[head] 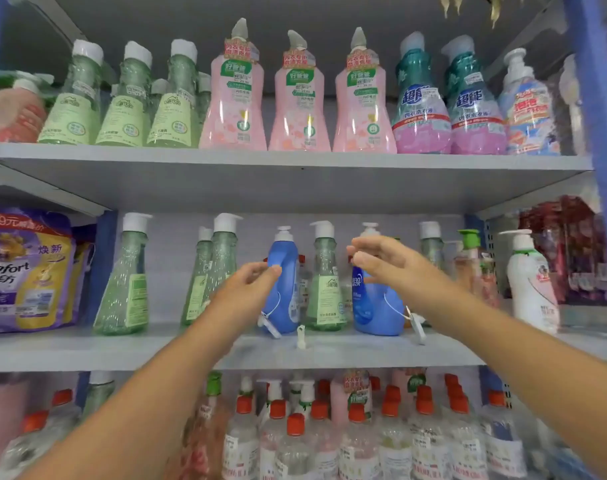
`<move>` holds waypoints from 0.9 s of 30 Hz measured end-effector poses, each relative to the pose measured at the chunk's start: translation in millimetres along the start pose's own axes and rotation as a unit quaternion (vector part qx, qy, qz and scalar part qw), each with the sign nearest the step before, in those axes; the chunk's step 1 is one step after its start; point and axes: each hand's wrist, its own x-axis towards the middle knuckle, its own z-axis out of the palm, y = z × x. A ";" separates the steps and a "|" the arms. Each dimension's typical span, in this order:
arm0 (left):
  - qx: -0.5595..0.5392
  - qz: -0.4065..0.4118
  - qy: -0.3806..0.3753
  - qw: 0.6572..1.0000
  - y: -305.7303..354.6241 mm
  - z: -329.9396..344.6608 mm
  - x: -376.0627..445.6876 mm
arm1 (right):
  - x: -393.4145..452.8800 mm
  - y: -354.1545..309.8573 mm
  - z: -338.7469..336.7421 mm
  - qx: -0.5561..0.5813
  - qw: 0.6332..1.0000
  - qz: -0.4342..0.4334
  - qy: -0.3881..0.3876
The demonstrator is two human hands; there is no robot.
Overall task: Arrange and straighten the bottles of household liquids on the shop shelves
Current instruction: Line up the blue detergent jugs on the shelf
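2 blue bottles flank the green pump bottle on the middle shelf, which I take as my landmark. Left of it, the tilted blue bottle leans away; my left hand reaches its upper side with fingers loosely curled, seemingly just touching, not gripping. Right of it stands the upright blue bottle; my right hand hovers relaxed before its neck. White tags dangle below.
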 end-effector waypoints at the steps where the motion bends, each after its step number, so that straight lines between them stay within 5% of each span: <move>1: 0.025 -0.005 0.026 0.999 -0.5 8.3 10.6 | 11.7 12.3 -2.6 -0.025 0.999 0.007 0.031; 3: 0.082 -0.031 0.081 0.993 -2.2 23.2 29.7 | 33.2 36.2 -8.8 -0.090 0.991 0.021 0.093; 7: 0.159 -0.070 0.063 0.983 -7.4 43.2 53.7 | 70.0 76.3 -16.1 -0.214 0.957 0.029 0.194; 12: 0.191 -0.054 0.096 0.975 -2.7 60.5 59.4 | 103.2 99.7 -26.2 -0.277 0.936 0.112 0.185; 18: 0.292 0.029 0.014 0.956 2.2 63.8 50.0 | 112.8 112.4 -50.6 -0.232 0.954 0.110 0.154; 23: 0.178 0.084 0.047 0.979 -7.8 42.0 77.0 | 101.8 122.1 -69.6 -0.059 0.984 0.136 0.100; 25: 0.176 0.053 0.060 0.981 -11.6 36.6 93.9 | 100.7 121.1 -72.5 -0.036 0.982 0.161 0.093; 27: 0.191 -0.021 -0.019 0.981 -16.0 32.7 107.6 | 105.9 116.8 -71.4 -0.063 0.977 0.182 0.090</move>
